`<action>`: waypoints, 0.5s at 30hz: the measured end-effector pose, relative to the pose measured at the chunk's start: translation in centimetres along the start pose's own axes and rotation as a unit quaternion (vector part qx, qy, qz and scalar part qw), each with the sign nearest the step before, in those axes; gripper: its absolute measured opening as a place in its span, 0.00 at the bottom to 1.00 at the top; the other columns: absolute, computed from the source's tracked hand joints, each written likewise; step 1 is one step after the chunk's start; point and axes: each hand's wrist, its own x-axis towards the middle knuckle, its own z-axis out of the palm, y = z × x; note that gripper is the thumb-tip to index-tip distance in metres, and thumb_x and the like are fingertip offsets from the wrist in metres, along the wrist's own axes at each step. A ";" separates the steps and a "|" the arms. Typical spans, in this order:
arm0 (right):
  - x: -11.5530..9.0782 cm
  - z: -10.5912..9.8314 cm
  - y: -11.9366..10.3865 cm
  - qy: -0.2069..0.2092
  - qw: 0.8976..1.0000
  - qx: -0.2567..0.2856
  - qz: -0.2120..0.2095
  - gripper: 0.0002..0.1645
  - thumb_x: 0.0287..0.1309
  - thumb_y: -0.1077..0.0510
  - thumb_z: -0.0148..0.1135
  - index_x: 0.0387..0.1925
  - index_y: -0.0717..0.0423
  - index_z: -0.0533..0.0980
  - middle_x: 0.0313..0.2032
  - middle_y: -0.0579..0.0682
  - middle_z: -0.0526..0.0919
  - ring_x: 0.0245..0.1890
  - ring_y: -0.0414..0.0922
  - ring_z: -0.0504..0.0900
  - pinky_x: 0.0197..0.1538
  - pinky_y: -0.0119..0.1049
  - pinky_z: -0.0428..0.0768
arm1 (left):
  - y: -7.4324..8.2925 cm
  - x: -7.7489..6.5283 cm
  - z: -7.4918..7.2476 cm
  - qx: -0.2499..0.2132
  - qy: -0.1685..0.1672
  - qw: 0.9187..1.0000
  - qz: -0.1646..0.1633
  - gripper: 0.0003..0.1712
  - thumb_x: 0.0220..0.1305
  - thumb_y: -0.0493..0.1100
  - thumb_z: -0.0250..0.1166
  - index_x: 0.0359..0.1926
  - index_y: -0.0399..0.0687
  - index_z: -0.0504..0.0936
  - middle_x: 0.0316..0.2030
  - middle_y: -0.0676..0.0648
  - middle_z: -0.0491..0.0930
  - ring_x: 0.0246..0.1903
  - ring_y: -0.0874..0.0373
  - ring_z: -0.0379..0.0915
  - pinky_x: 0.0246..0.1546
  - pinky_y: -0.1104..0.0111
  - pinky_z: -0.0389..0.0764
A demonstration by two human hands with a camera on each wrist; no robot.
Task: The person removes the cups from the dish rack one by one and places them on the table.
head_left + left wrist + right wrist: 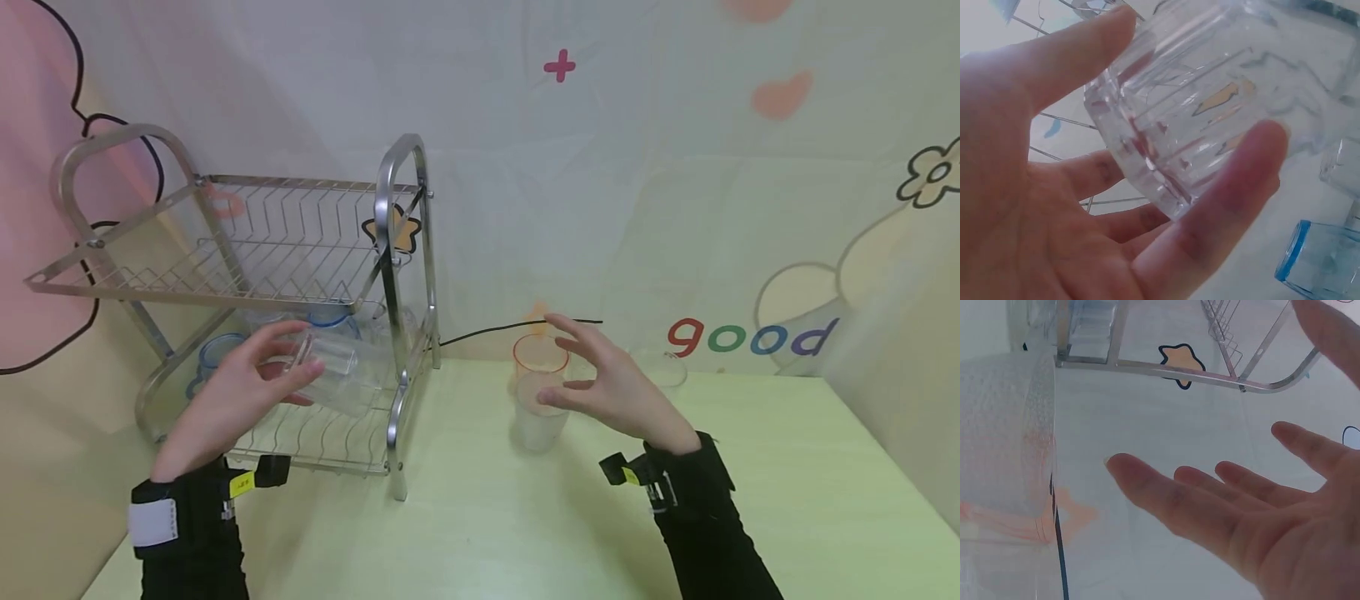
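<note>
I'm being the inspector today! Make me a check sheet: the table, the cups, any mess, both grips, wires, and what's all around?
Surface: pale green table.
Job's things: clear glass, tilted, at the metal rack; frosted cup on the table, red-rimmed cup behind it; blue-rimmed cups on the rack's lower tier.
Clutter: nothing seen.
Left grip: fingers curled round the clear glass.
Right grip: holds nothing; apart from the frosted cup.
Cables: nothing seen.
Surroundings: printed backdrop saying "good"; black straps on both wrists.
</note>
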 end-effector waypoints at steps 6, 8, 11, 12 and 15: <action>0.2 0.6 -0.4 -0.015 0.999 0.028 -0.023 0.52 0.51 0.55 0.76 0.73 0.33 0.57 0.71 0.35 0.56 0.70 0.44 0.60 0.56 0.45 0.77 | 0.4 -0.1 0.0 -0.019 -0.020 1.000 0.011 0.39 0.69 0.53 0.62 0.73 0.52 0.56 0.64 0.33 0.63 0.42 0.50 0.83 0.52 0.45 0.75; 0.4 0.8 -0.5 -0.017 0.998 0.038 -0.038 0.52 0.51 0.57 0.76 0.73 0.34 0.58 0.72 0.36 0.56 0.70 0.43 0.59 0.57 0.46 0.76 | 0.5 -0.1 0.0 -0.019 -0.023 0.999 0.014 0.38 0.69 0.53 0.62 0.73 0.52 0.56 0.64 0.33 0.63 0.43 0.50 0.82 0.52 0.47 0.76; 0.6 1.2 -0.5 -0.024 0.996 0.056 -0.061 0.53 0.51 0.60 0.75 0.73 0.37 0.57 0.73 0.37 0.54 0.71 0.44 0.58 0.59 0.48 0.74 | 0.5 -0.1 0.0 -0.016 -0.025 0.999 0.019 0.38 0.69 0.53 0.61 0.73 0.52 0.55 0.65 0.33 0.62 0.43 0.51 0.82 0.52 0.47 0.76; 0.6 1.4 -0.5 -0.027 0.995 0.062 -0.069 0.54 0.50 0.61 0.75 0.73 0.38 0.57 0.73 0.38 0.53 0.71 0.44 0.58 0.60 0.48 0.74 | 0.6 -0.1 0.0 -0.018 -0.026 0.999 0.021 0.38 0.70 0.52 0.61 0.73 0.52 0.56 0.65 0.33 0.62 0.43 0.51 0.82 0.52 0.47 0.76; 0.7 1.8 -0.5 -0.029 0.993 0.071 -0.085 0.55 0.50 0.63 0.76 0.74 0.40 0.56 0.73 0.41 0.53 0.72 0.45 0.56 0.62 0.48 0.71 | 0.7 -0.2 0.0 -0.022 -0.030 0.999 0.034 0.36 0.70 0.50 0.61 0.73 0.51 0.56 0.64 0.34 0.64 0.42 0.51 0.82 0.50 0.50 0.78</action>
